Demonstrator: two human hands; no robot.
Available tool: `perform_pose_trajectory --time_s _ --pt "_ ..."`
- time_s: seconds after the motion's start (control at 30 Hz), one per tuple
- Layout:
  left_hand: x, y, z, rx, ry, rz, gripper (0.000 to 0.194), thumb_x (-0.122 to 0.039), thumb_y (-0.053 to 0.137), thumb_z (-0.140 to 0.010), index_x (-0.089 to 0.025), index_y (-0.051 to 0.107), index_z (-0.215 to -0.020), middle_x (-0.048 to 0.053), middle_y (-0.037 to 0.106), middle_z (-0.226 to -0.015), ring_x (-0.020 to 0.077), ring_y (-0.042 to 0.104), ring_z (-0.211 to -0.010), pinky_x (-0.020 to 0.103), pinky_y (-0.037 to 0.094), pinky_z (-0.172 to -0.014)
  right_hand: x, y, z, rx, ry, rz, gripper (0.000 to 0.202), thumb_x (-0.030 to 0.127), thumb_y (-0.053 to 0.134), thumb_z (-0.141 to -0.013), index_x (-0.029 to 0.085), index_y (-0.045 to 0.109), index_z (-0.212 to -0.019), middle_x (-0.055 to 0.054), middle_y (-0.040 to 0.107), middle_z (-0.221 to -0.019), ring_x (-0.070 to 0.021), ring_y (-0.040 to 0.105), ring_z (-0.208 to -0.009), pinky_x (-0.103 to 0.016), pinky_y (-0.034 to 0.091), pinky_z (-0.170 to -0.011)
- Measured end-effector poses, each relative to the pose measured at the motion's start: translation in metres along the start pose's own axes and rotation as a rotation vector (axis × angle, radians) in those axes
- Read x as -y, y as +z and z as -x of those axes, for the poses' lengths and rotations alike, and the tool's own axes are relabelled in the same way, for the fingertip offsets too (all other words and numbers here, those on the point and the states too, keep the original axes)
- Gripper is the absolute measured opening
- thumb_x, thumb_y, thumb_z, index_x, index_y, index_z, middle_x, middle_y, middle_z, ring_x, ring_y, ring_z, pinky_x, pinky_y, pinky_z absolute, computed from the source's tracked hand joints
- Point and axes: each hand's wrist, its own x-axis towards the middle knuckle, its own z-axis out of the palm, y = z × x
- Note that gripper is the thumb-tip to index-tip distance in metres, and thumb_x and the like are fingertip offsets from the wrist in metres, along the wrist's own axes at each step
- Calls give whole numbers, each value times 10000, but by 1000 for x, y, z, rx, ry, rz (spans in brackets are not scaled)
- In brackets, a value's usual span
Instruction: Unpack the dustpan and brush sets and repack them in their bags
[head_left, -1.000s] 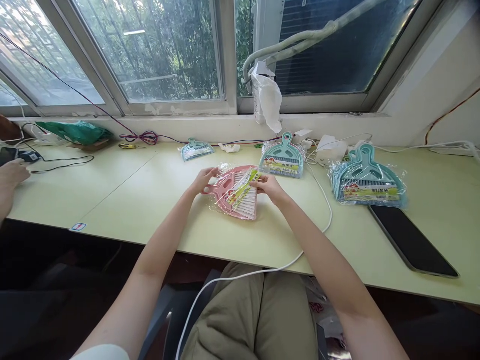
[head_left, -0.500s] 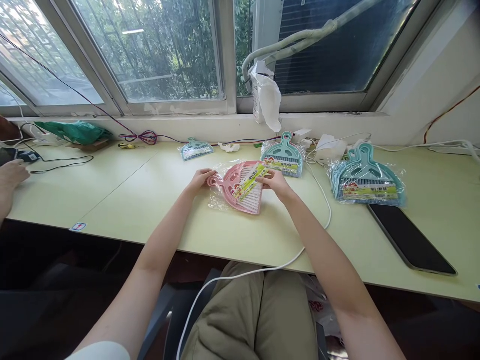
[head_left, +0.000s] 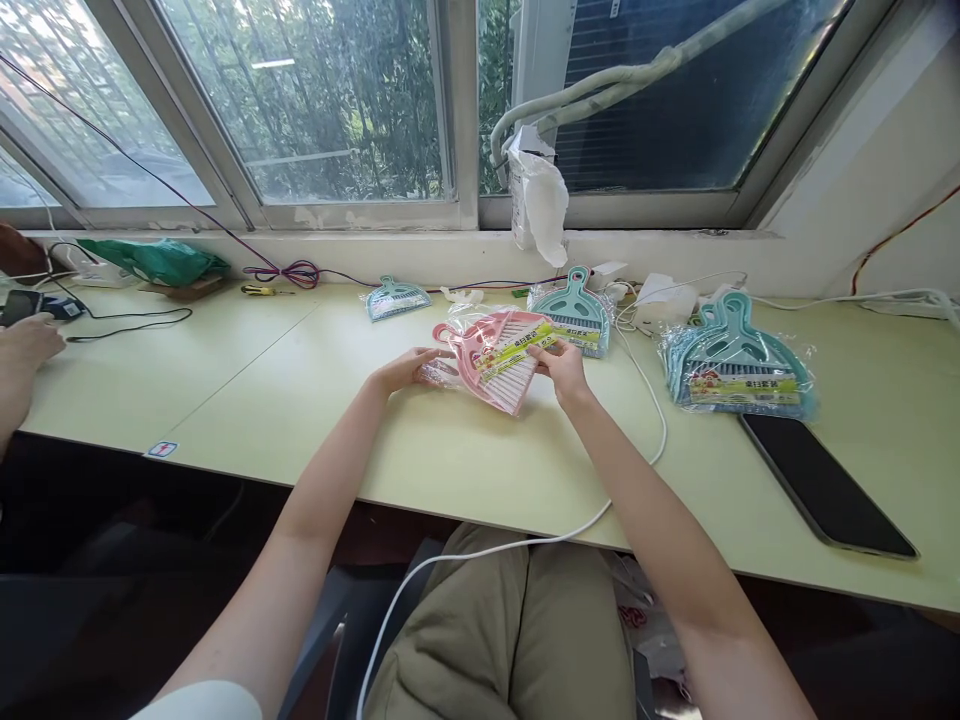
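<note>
A pink dustpan and brush set (head_left: 487,352) in a clear plastic bag, with a yellow-green label, is held tilted over the pale table. My left hand (head_left: 409,369) has its fingers closed on the clear bag at the set's left, beneath the pink handle. With thumb and fingers, my right hand (head_left: 561,366) pinches the label side at the set's right edge. Just behind my right hand lies a bagged teal set (head_left: 576,312). A smaller blue-green set (head_left: 396,298) rests farther back to the left.
A stack of bagged teal sets (head_left: 739,350) stands at the right, beside a black phone (head_left: 829,485). A white cable (head_left: 651,410) crosses the table. Another person's hand (head_left: 30,345) is at the far left, near a green bag (head_left: 161,262).
The pink set has turned clockwise and shifted slightly right. My left hand has moved from its handle to the bag below, and my right hand has moved a little right and down the label.
</note>
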Motion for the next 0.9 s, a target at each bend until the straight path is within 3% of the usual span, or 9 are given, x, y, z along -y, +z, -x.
perform_pose_trajectory --time_s 0.13,0.37,0.5,0.6,0.73,0.9 --pt "2 -4 -2 73 -64 -127 475 -458 816 -675 -112 736 -990 110 738 -805 118 660 -598 180 463 -496 -3 -2 -2 -51 -16 -30 263 195 782 -654 179 639 -873 -26 727 -855 -159 691 -739 -331 626 -703" --pt "4 -9 -6 -149 39 -20 424 -390 840 -645 -133 700 -951 51 696 -730 34 507 -490 143 324 -421 1 1 2 -102 -41 -49 324 205 777 -656 188 626 -942 -19 724 -851 -152 684 -723 -336 626 -719" --pt "2 1 -8 -190 101 119 580 -525 778 -686 -180 623 -1125 43 700 -781 59 559 -511 151 348 -434 -3 6 5 -150 -56 -72 344 223 753 -684 189 628 -1002 -30 725 -891 -156 696 -780 -327 615 -778" --pt "-1 19 -9 -97 78 169 611 -658 680 -715 -169 610 -1075 71 715 -792 91 586 -502 167 327 -400 -9 9 6 -195 -70 -84 379 279 759 -696 183 621 -1037 -48 725 -924 -172 704 -840 -329 609 -804" --pt "-4 51 -5 140 -17 -45 481 -575 723 -733 -112 660 -845 104 714 -745 111 603 -515 193 353 -412 -14 11 8 -207 -78 -62 436 351 762 -704 180 614 -1076 -66 729 -956 -186 706 -869 -338 610 -804" --pt "-9 67 -1 153 51 -64 472 -578 686 -774 -107 687 -778 81 693 -722 84 582 -525 188 360 -437 -13 14 10 -264 -97 -80 473 380 779 -691 181 618 -1088 -77 732 -994 -193 700 -904 -337 611 -807"
